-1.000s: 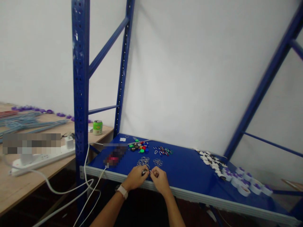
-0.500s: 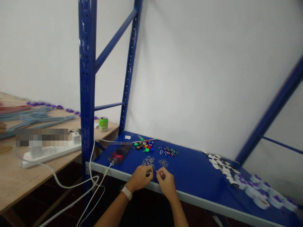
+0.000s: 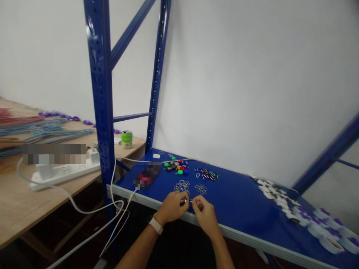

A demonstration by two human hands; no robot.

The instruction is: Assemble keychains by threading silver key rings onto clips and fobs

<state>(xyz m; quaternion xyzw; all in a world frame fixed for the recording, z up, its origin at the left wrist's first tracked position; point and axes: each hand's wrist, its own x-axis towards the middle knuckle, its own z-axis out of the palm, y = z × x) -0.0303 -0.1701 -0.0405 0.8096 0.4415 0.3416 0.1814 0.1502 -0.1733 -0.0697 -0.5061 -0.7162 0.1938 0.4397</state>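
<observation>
My left hand (image 3: 173,206) is closed over the front edge of the blue shelf, holding a small dark rounded piece (image 3: 183,202) with a shiny edge. Close beside it, my right hand (image 3: 204,212) pinches a small metal ring (image 3: 191,200), partly hidden by the fingertips. The ring lies between the two hands; whether it is joined to the dark piece I cannot tell. Just beyond my hands are a pile of larger metal rings (image 3: 181,186) and a pile of smaller rings (image 3: 201,188). Coloured carabiners (image 3: 207,175) and round coloured pieces (image 3: 180,172) lie farther back.
White cables (image 3: 112,215) hang at the left by the blue upright (image 3: 102,112). A power strip (image 3: 64,173) and a green can (image 3: 127,139) stand on the wooden table (image 3: 70,205). White pieces (image 3: 276,196) and white rolls with purple parts (image 3: 331,243) line the shelf's right side.
The view has shifted, so the scene sits slightly farther right and higher. Both hands stay close together over the shelf edge, fingertips slightly nearer, with the same holds.
</observation>
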